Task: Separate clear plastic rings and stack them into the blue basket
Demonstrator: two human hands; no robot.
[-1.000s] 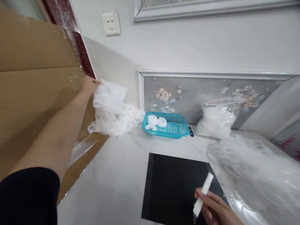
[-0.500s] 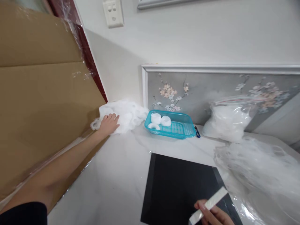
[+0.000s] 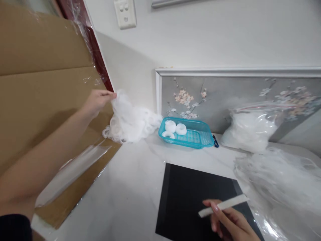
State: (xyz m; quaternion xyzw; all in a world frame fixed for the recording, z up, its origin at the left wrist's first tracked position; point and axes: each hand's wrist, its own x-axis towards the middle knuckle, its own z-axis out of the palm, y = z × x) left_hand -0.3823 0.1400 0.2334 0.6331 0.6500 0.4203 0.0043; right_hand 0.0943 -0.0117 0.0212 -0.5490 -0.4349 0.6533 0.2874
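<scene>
Brown cardboard [image 3: 45, 50] stands far left of the turquoise basket [image 3: 203, 142], in front of a dark red strip [image 3: 100, 62] beside the pale wall [image 3: 140, 50]. Left of the basket, my left hand's [image 3: 97, 102] fingers are pressed together, pinching the raised top of the white ring-patterned pile [image 3: 136, 124], whose right edge reaches the basket's rim. Up and left of the basket is a white wall plate [image 3: 125, 14]. White marbled tabletop [image 3: 125, 187] spreads under the basket, which holds three white rings [image 3: 181, 129]. Behind it is a silver-framed blossom panel [image 3: 223, 90]. In front and to the right lies a black square mat [image 3: 188, 194]; over it, my right hand [image 3: 229, 219] pinches a slim white strip [image 3: 223, 206] between thumb and fingers. Just right of the basket is a small dark-blue tool [image 3: 215, 141], then a zip bag [image 3: 250, 130] of white material and, nearer me, crumpled clear plastic [image 3: 283, 180].
</scene>
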